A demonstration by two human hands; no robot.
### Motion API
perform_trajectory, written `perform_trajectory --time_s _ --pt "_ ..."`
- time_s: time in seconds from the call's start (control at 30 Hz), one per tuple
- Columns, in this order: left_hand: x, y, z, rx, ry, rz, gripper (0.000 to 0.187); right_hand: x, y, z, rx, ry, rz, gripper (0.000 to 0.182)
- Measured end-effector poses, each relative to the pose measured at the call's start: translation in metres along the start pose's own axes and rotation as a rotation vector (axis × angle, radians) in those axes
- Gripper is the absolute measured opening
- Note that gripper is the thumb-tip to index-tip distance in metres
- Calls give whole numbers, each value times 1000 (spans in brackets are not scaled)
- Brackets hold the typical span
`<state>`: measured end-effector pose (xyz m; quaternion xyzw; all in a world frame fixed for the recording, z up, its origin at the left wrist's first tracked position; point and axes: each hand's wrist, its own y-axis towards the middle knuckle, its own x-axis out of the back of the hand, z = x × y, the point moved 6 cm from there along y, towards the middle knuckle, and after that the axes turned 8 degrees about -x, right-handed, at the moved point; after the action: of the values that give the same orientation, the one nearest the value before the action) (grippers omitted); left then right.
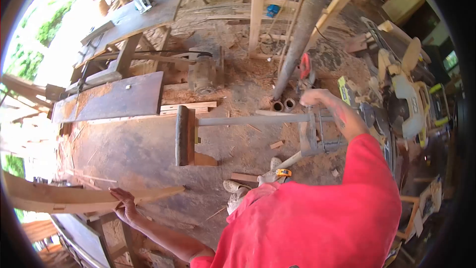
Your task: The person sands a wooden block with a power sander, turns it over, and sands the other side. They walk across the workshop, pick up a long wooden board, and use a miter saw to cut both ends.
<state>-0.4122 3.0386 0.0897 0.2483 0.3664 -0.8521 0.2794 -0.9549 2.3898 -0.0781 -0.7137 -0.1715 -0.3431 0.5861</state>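
The left hand [125,203] lies flat on the long curved pale wooden plank [74,198], fingers stretched out along its upper face, the plank resting over the edge of a workbench at the left. The right hand [311,97] reaches far forward — curled into a fist, seemingly around the top of the grey metal pipe clamp [277,121] lying across the sawdust-covered floor [139,144]. A yellow-and-grey mitre saw [404,99] stands just to the right.

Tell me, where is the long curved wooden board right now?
In the head view the curved wooden board lies low on the left, its pointed end under the person's left hand, above a workbench.
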Motion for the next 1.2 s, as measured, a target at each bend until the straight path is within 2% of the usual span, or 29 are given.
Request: perform_trajectory --time_s 0.03,0.07,0.1,0.13,0.17,0.2,0.27,0.3,0.33,0.4,0.47,0.5,0.53,0.63,0.67,0.73,0.77,0.8,0.83,0.87,0.9,0.93,0.97,1.0,1.03,1.07,1.13,1.2 --pt "-1 18 -34 -127 214 154 45 -22 7 -24 -158 423 -19 22" --pt "-11 9 -62 -275 431 306 45 -4 -13 -13 -258 464 237 26" --pt "-13 -12 -63 -328 432 337 45 13 -27 -6 -247 632 188 31" --pt "1 -23 -43 -261 301 230 48 0 -16 -15 -290 785 240 37" --pt "13 -26 -15 -181 171 125 50 -8 9 -18 -33 365 178 36" --pt "23 -29 5 -85 38 19 53 -14 6 -26 -252 477 225 32" --pt "24 -46 17 -116 29 32 60 20 -33 -5 -341 607 200 24" --pt "30 -50 17 -133 18 14 68 20 -33 -6 -327 599 202 24" --pt "33 -50 8 -148 13 18 68 17 -33 -10 -351 704 223 26" --pt "33 -53 -9 -187 38 47 77 13 -33 -3 -366 806 262 32" --pt "31 -63 -5 -195 9 48 75 31 -40 5 -500 602 256 51" --pt "31 -64 -7 -197 6 44 74 22 -28 3 -526 502 169 63" --pt "29 -64 -7 -198 6 41 73 17 -23 5 -524 502 164 63" --pt "29 -69 -9 -184 0 20 72 20 -15 2 -648 161 -65 78" --pt "30 -71 -11 -181 -6 29 72 27 -11 -5 -647 156 -75 78" --pt "27 -78 -6 -173 -15 -8 62 50 -31 1 -667 522 177 82" --pt "24 -75 -10 -159 -12 -7 62 58 -40 4 -658 601 55 72" --pt "20 -66 -30 -206 95 80 57 56 -38 1 -678 608 45 72" --pt "17 -51 -55 -237 207 164 53 47 -32 8 -514 456 117 65" --pt "3 -27 -118 -539 837 466 49 29 -27 11 -366 316 185 58" --pt "18 -47 -60 -321 339 266 53 7 -9 -2 -503 334 -41 45" --pt "19 -41 -45 -275 278 250 51 24 -21 14 -714 258 -202 42" --pt "28 -39 -22 -234 173 152 49 28 -7 17 -750 282 -306 45" --pt "37 -39 11 6 132 138 48 62 -18 46 -692 386 -444 51" --pt "46 -31 21 54 113 10 48 103 -37 78 -590 716 -398 61" --pt "58 -27 31 97 210 48 51 144 -48 107 -482 815 -521 81" --pt "85 2 39 162 316 52 52 233 -114 178 -171 1210 -848 105" --pt "127 1 67 311 459 47 52 286 -201 223 165 1398 -1379 101"
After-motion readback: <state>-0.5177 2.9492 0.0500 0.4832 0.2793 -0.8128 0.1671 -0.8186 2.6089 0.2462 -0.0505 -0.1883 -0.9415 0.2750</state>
